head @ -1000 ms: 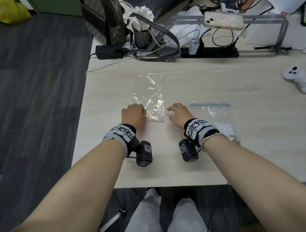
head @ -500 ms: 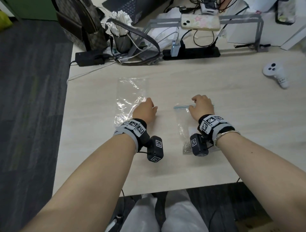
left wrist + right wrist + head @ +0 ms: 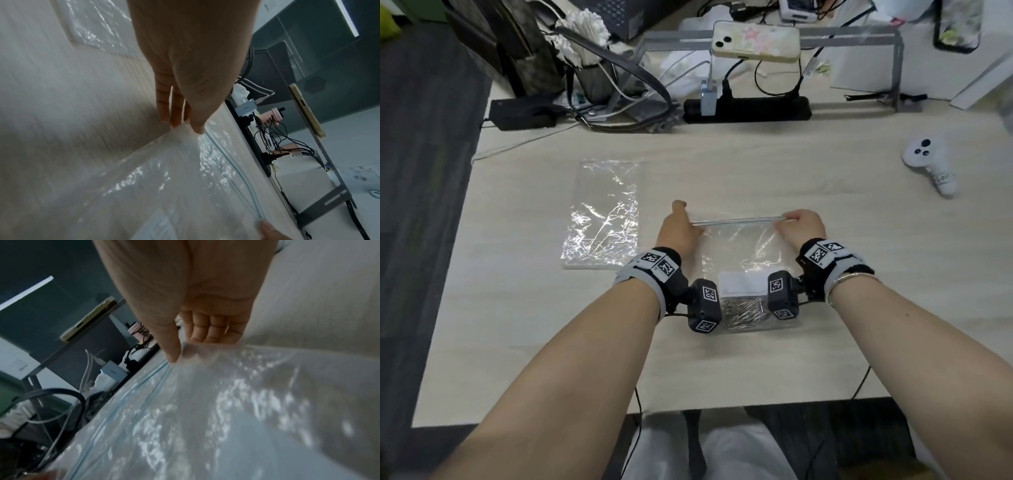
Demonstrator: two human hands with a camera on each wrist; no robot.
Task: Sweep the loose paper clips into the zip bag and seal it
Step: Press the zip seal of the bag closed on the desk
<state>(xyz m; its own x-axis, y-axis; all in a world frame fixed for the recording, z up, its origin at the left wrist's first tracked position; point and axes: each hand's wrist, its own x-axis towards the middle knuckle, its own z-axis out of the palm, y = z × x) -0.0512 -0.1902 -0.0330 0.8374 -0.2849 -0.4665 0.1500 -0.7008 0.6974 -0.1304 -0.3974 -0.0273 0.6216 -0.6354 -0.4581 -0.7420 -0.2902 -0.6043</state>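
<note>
The left hand (image 3: 678,230) pinches the left end of the zip strip (image 3: 736,221), thumb on top and fingers (image 3: 164,104) tucked under the plastic. The right hand (image 3: 800,228) pinches the right end the same way; in the right wrist view its thumb (image 3: 172,344) presses down on the strip and its other fingers curl under the edge. So both hands are closed on the zip bag (image 3: 739,260), 1 at each top corner.

The strip runs straight across, left to right, pulled tight between the 2 hands — that line is what the next move turns on. Each hand sits at its own end, so either one could slide along the strip toward the other to press it shut. I cannot tell if any part of the strip is closed yet.

The bag lies flat on the desk (image 3: 517,325), with its mouth on the far side. The paper clips (image 3: 743,313) sit in a heap at the near end of the bag, between the 2 wrist cameras. No loose clips show on the desk, so the sweeping looks done.

A second clear plastic bag (image 3: 602,212) lies just left of the left hand — flat and crinkly.
</note>
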